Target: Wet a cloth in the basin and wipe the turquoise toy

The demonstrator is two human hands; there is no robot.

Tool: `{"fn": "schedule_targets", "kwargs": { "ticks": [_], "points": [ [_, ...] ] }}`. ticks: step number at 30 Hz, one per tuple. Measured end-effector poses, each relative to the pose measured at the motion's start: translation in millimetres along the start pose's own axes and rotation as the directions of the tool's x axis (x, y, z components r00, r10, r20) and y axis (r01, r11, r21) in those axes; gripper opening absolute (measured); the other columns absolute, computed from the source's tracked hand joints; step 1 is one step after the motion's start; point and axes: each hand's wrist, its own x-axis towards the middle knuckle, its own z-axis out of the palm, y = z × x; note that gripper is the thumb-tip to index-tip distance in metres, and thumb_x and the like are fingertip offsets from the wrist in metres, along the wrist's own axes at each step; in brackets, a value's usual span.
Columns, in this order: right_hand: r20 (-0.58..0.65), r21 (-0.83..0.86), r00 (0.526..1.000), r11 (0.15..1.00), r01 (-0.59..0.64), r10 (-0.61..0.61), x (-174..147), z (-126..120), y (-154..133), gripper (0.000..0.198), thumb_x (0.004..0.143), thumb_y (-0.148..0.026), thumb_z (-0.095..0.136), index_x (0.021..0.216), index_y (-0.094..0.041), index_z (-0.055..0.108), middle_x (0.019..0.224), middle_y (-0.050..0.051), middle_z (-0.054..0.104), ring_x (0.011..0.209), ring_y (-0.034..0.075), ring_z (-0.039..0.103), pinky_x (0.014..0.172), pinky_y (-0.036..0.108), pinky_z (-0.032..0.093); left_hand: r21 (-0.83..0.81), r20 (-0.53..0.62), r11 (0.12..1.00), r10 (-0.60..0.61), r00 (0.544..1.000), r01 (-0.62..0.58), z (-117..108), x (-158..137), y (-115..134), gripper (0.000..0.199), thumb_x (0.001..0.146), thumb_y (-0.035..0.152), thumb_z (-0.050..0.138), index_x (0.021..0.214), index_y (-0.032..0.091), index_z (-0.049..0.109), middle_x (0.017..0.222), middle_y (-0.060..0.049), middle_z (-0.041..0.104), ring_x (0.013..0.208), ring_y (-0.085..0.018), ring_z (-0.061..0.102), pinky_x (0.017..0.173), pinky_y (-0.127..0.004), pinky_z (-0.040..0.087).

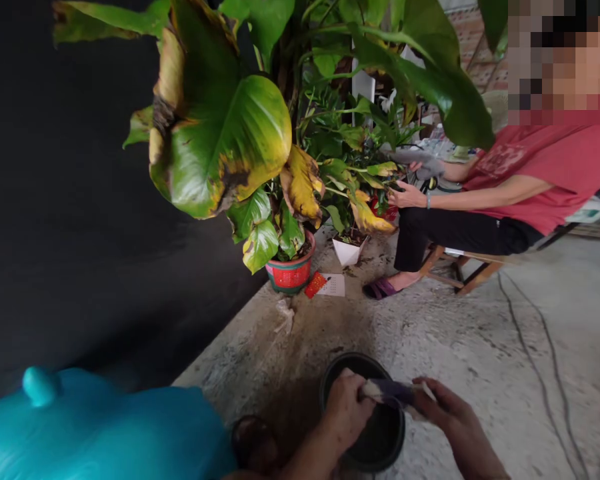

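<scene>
1. The round black plastic pot (pixel 375 440) sits on the rough grey concrete floor (pixel 480 347) right below us, and our hands meet over its rim.
2. Our left hand (pixel 347 407) is curled shut on one end of a small dark strip of cloth or wrapping (pixel 393 393); we can't tell exactly what it is.
3. Our right hand (pixel 450 417) pinches the other end, fingers closed, so the strip is stretched between both hands above the pot's mouth.
4. How far along? We judge it early: the pot's inside looks dark and seemingly unfilled, with no plant in it.
5. Textures now: smooth matt pot, gritty stained concrete, a glossy turquoise plastic bag (pixel 100 433) bulging at lower left.
6. Beyond, big waxy green leaves with yellow-brown edges (pixel 225 133) rise from a red and green pot (pixel 290 270), beside a small white pot (pixel 349 251).
7. A seated person in a red shirt (pixel 540 173) tends the foliage, well apart from us.
</scene>
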Motion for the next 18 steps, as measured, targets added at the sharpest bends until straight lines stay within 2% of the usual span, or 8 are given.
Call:
{"fn": "schedule_targets", "kwargs": {
  "ticks": [2, 4, 6, 8, 9, 12, 15, 18],
  "points": [
    [-0.007, -0.062, 0.996, 0.994, -0.093, 0.093, 9.8, 3.2, 42.9, 0.060, 0.061, -0.062, 0.064, 0.104, -0.020, 0.064, 0.095, 0.008, 0.072, 0.088, 0.030, 0.068, 0.073, 0.037, 0.057, 0.017, 0.021, 1.000, -0.018, 1.000, 0.017, 5.3, 0.2, -0.4, 0.011, 0.071, 0.023, 0.051, 0.072, 0.020, 0.062, 0.084, 0.000, 0.056, 0.079, -0.013, 0.052, 0.070, -0.025, 0.039],
    [-0.065, -0.146, 0.997, 0.988, -0.048, 0.039, 14.3, 12.2, 76.3, 0.070, 0.061, -0.053, 0.060, 0.123, -0.020, 0.055, 0.122, 0.013, 0.063, 0.110, 0.033, 0.061, 0.083, 0.040, 0.055, 0.034, 0.056, 0.999, -0.036, 0.998, 0.034, 12.4, -0.8, -2.4, 0.011, 0.068, 0.021, 0.052, 0.073, 0.020, 0.062, 0.087, -0.001, 0.058, 0.082, -0.014, 0.054, 0.072, -0.026, 0.041],
    [-0.023, -0.193, 0.991, 0.973, 0.127, -0.134, 13.7, 24.6, 91.9, 0.083, 0.065, -0.044, 0.056, 0.142, -0.022, 0.034, 0.147, 0.012, 0.042, 0.134, 0.029, 0.040, 0.101, 0.042, 0.045, 0.047, 0.090, 0.998, -0.051, 0.995, 0.047, 19.0, -2.2, -5.8, 0.013, 0.066, 0.020, 0.053, 0.075, 0.020, 0.062, 0.090, -0.003, 0.059, 0.085, -0.016, 0.056, 0.075, -0.027, 0.042],
    [0.129, -0.197, 0.949, 0.930, 0.310, -0.289, 11.6, 38.2, 89.8, 0.090, 0.069, -0.039, 0.055, 0.149, -0.021, 0.018, 0.155, 0.010, 0.027, 0.143, 0.023, 0.023, 0.113, 0.042, 0.030, 0.059, 0.108, 0.997, -0.059, 0.992, 0.053, 22.9, -3.1, -9.0, 0.016, 0.066, 0.020, 0.053, 0.078, 0.020, 0.063, 0.093, -0.003, 0.060, 0.087, -0.017, 0.056, 0.077, -0.028, 0.044],
    [0.214, -0.186, 0.921, 0.912, 0.367, -0.327, 11.2, 44.9, 84.6, 0.093, 0.070, -0.038, 0.056, 0.150, -0.020, 0.013, 0.156, 0.011, 0.025, 0.143, 0.022, 0.021, 0.116, 0.042, 0.025, 0.062, 0.113, 0.997, -0.062, 0.992, 0.055, 23.6, -3.2, -10.0, 0.017, 0.066, 0.020, 0.053, 0.079, 0.020, 0.063, 0.093, -0.004, 0.061, 0.087, -0.017, 0.057, 0.077, -0.029, 0.044],
    [0.371, -0.148, 0.878, 0.915, 0.376, -0.301, 14.2, 63.0, 68.4, 0.105, 0.067, -0.036, 0.061, 0.151, -0.014, 0.003, 0.152, 0.017, 0.031, 0.141, 0.023, 0.028, 0.116, 0.043, 0.024, 0.051, 0.116, 0.997, -0.055, 0.992, 0.049, 21.3, -1.9, -9.3, 0.019, 0.067, 0.019, 0.053, 0.081, 0.019, 0.064, 0.096, -0.005, 0.062, 0.089, -0.018, 0.058, 0.079, -0.029, 0.045],
    [0.368, -0.090, 0.892, 0.944, 0.317, -0.264, 19.1, 77.1, 65.8, 0.106, 0.065, -0.037, 0.063, 0.150, -0.011, 0.007, 0.141, 0.018, 0.046, 0.134, 0.026, 0.039, 0.112, 0.042, 0.030, 0.017, 0.106, 0.998, -0.056, 0.993, 0.054, 16.3, 0.2, -6.8, 0.021, 0.066, 0.017, 0.053, 0.082, 0.018, 0.066, 0.093, -0.004, 0.062, 0.089, -0.017, 0.058, 0.079, -0.027, 0.044],
    [0.350, -0.044, 0.911, 0.968, 0.247, -0.217, 19.8, 86.4, 73.0, 0.104, 0.061, -0.037, 0.068, 0.149, -0.014, 0.018, 0.122, 0.012, 0.061, 0.114, 0.026, 0.057, 0.101, 0.040, 0.043, -0.028, 0.072, 0.995, -0.095, 0.993, 0.097, 12.3, 2.2, -7.1, 0.017, 0.064, 0.017, 0.054, 0.077, 0.018, 0.065, 0.084, -0.002, 0.059, 0.083, -0.016, 0.056, 0.075, -0.028, 0.042]
  ]
}}
